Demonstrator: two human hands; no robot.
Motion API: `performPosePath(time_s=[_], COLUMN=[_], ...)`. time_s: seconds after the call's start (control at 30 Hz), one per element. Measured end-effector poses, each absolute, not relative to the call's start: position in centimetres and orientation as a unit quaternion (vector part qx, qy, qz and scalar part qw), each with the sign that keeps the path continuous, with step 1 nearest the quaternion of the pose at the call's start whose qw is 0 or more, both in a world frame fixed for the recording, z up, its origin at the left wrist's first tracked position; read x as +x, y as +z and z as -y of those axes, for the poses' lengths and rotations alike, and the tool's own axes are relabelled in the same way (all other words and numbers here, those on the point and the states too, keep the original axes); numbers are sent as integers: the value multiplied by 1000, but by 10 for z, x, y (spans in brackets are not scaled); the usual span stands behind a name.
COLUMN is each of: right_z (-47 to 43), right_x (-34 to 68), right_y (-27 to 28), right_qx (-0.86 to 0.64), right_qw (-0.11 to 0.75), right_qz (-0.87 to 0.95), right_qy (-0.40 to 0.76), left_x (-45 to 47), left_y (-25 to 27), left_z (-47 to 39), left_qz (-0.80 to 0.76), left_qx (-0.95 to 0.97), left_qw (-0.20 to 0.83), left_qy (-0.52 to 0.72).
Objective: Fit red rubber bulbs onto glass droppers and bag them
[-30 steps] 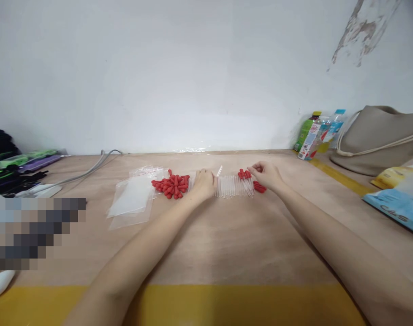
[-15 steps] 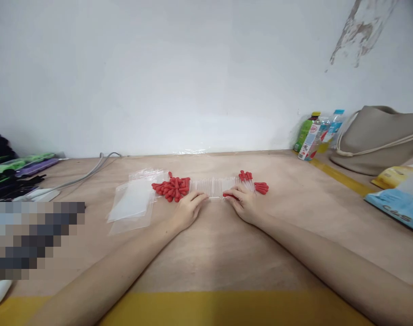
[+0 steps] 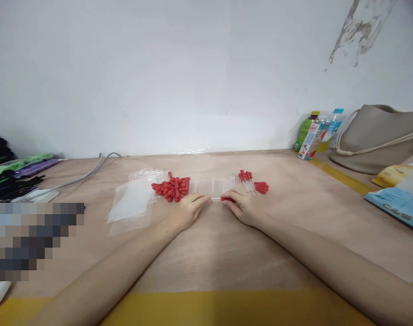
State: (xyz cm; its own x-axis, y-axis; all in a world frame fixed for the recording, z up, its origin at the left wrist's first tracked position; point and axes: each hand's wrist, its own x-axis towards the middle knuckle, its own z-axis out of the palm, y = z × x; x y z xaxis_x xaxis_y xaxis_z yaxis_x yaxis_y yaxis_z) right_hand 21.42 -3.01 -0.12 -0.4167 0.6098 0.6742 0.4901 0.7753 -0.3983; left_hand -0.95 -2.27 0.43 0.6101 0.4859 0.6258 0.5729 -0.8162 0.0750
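Observation:
Between my hands a thin clear dropper tube lies level. My left hand pinches its left end. My right hand has its fingers closed on a red rubber bulb at the tube's right end; whether the tube sits inside the bulb I cannot tell. Just behind my hands is a row of clear tubes, side by side. A pile of loose red bulbs lies beyond my left hand. Past my right hand are several droppers, tubes with red bulbs on them, and more red bulb ends beside these.
Flat clear zip bags lie left of the bulbs. A grey cable crosses the far left, near dark and green packets. Bottles, a grey bag and a blue packet are at right. Behind rises the wall.
My right hand has shifted slightly left with the red bulb, and my left fingers have moved slightly right along the tube. The gap between my hands is smaller.

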Motion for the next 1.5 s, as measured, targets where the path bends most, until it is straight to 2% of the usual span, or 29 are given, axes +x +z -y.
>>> performPosePath(time_s=[0.8, 0.93, 1.07, 1.27, 1.5], right_z=[28, 20, 17, 20, 21], right_x=[215, 220, 222, 216, 213], right_y=[-4, -7, -8, -5, -3], right_qx=[-276, -270, -273, -270, -251], right_qw=[413, 408, 403, 409, 408], right_qz=[868, 872, 874, 872, 878], right_qy=[4, 8, 4, -7, -11], left_x=[-11, -9, -6, -4, -3], left_y=[2, 3, 6, 4, 0], left_z=[23, 22, 23, 26, 26], left_qz=[245, 272, 299, 290, 274], left_qx=[-914, -888, -887, -880, -887], left_qw=[129, 129, 119, 69, 80], left_qy=[-295, -348, -330, -369, -363])
